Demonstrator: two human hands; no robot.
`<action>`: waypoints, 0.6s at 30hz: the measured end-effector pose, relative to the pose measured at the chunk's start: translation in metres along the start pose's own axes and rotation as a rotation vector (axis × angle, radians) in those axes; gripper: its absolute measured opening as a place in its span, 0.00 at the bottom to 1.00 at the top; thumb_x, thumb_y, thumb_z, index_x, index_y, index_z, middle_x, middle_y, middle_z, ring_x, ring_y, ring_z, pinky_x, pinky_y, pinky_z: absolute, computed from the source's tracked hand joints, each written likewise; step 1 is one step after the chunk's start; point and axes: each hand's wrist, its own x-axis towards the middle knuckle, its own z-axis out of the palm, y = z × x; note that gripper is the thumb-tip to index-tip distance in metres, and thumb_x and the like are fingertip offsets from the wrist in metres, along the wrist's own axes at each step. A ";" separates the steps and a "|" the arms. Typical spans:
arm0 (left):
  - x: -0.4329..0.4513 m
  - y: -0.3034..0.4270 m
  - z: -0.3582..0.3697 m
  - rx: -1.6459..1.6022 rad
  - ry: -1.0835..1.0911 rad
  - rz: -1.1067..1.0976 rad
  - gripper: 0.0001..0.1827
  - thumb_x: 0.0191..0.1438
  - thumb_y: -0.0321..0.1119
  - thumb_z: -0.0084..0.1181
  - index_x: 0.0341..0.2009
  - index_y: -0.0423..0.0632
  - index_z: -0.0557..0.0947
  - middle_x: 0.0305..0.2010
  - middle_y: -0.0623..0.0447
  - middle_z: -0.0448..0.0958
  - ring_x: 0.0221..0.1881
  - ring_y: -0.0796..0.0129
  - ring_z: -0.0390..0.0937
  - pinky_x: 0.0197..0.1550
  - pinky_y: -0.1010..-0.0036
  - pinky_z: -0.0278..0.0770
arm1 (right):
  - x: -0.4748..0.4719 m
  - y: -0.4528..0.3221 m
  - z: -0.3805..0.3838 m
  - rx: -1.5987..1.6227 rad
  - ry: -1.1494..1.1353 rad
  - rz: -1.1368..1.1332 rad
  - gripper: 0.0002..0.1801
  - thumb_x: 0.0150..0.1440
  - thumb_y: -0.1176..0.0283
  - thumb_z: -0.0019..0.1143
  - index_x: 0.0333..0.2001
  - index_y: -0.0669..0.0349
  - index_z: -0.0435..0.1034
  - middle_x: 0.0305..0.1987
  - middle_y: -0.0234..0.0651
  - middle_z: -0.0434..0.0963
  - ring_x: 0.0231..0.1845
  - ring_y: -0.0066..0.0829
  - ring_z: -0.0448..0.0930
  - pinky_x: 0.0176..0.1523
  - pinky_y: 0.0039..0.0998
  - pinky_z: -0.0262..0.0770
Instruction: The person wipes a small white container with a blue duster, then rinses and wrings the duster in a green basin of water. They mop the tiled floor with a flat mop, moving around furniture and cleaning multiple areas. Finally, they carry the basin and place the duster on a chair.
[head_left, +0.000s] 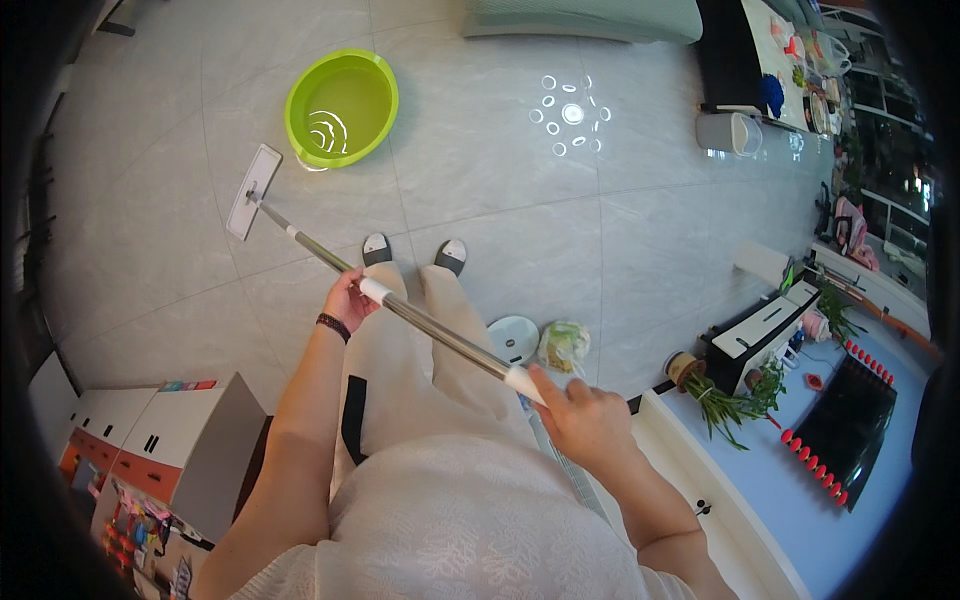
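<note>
A flat mop with a metal pole (442, 334) runs diagonally across my body. My right hand (586, 417) grips the white end of its handle. Lower down, my left hand (349, 302), with a dark beaded bracelet at the wrist, holds the pole beside a white collar. The white rectangular mop head (253, 192) rests on the grey tiles, in front and to the left of my feet. Just beyond it stands a lime-green plastic basin (291, 112) with water in it, apart from the mop head.
Pale green sofa (581, 19) at the top; grey waste bin (724, 133) beside a cluttered table (772, 75). A round white scale (514, 339) and a plastic bag (564, 346) lie near my right leg. White cabinet (180, 420) at left; potted plant (682, 369) by a TV stand (765, 322) at right.
</note>
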 end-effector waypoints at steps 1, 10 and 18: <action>0.004 0.003 -0.008 -0.016 -0.025 0.013 0.14 0.50 0.47 0.49 0.35 0.52 0.70 0.30 0.55 0.72 0.31 0.66 0.73 0.35 0.67 0.75 | 0.000 -0.005 -0.002 -0.017 -0.001 0.026 0.24 0.46 0.64 0.56 0.49 0.52 0.67 0.18 0.31 0.67 0.12 0.29 0.70 0.16 0.29 0.66; 0.031 0.064 -0.056 -0.310 0.040 -0.033 0.15 0.49 0.46 0.54 0.28 0.49 0.69 0.28 0.53 0.71 0.30 0.64 0.72 0.36 0.67 0.75 | 0.004 -0.058 -0.034 -0.105 0.027 0.076 0.24 0.43 0.60 0.60 0.45 0.53 0.69 0.15 0.26 0.62 0.10 0.22 0.66 0.13 0.25 0.60; 0.044 0.061 -0.078 -0.287 0.146 0.022 0.07 0.46 0.29 0.49 0.21 0.49 0.65 0.16 0.57 0.64 0.19 0.71 0.64 0.25 0.77 0.70 | -0.022 -0.073 -0.044 -0.083 0.028 0.064 0.24 0.40 0.58 0.62 0.42 0.54 0.70 0.15 0.24 0.62 0.13 0.21 0.68 0.14 0.24 0.60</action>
